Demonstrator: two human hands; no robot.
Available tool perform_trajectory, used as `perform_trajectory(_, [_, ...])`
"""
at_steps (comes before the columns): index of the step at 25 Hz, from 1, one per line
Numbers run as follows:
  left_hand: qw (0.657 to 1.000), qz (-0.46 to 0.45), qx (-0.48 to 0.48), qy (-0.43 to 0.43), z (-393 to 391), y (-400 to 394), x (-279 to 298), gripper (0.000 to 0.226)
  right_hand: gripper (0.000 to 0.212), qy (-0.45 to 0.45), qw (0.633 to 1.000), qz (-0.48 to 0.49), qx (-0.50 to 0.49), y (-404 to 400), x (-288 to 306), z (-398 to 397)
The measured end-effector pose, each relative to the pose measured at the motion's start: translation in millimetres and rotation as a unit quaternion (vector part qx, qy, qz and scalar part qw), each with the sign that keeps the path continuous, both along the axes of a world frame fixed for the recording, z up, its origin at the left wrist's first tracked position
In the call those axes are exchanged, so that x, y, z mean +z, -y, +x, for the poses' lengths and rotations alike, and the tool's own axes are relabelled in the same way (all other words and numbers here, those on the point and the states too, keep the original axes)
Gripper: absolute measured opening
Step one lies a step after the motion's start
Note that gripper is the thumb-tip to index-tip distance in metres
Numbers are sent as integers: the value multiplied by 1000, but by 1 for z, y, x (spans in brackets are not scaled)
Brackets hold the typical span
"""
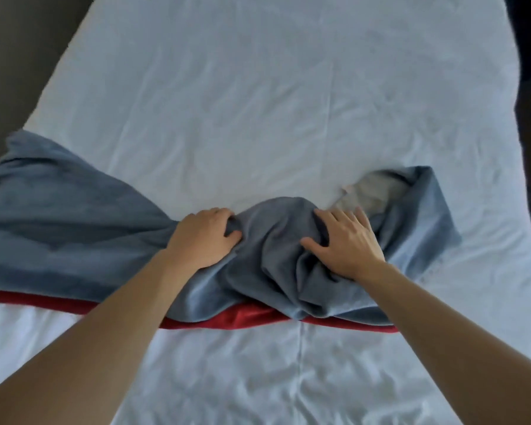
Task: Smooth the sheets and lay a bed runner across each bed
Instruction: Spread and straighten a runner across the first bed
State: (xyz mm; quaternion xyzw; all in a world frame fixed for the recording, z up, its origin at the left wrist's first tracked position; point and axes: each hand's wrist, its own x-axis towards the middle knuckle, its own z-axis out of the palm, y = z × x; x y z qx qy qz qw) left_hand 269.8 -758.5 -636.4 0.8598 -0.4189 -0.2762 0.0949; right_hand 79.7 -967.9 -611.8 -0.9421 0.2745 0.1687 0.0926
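A creased white sheet [258,96] fills most of the frame. Across the middle lies the blue-grey bed runner [59,222], flat at left, bunched at centre and right, with a red edge [242,317] along its lower side. The left hand [201,237] grips a fold; the right hand [344,240] presses on the bunch, fingers spread.

A bed runner [74,222] lies across the bed [258,87] on top of the sheet [288,378], spread out toward the left edge and bunched into a heap at the middle. The left hand [201,237] rests on the runner left of the heap; the right hand [347,240] lies on the heap itself. The runner's right end is folded back just beyond the right hand.
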Motion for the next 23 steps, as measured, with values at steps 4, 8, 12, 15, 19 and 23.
perform_trajectory(4, [995, -43, 73, 54, 9, 16, 15, 10, 42, 6, 1000, -12, 4, 26, -14, -40])
perform_trajectory(8, [942, -69, 205, 255, 51, 40, 45, 20, 39, 113, 992, -64, 4, 65, -13, -51])
perform_trajectory(12, [972, -96, 39, 210, -17, 106, 40, 37, 36, 167, 984, -65, -16, 118, -10, -82])
perform_trajectory(15, [987, -121, -94, 43, -101, 167, 28, 35, 34, 164, 985, -45, -14, 141, -17, -109])
perform_trajectory(19, [995, -3, -21, -99, -168, 220, 13, 45, 43, 177, 982, -42, -54, 166, -21, -134])
perform_trajectory(23, [961, -215, 166, 51, -113, 239, 38, 26, 51, 204, 957, -36, -201, 199, -14, -151])
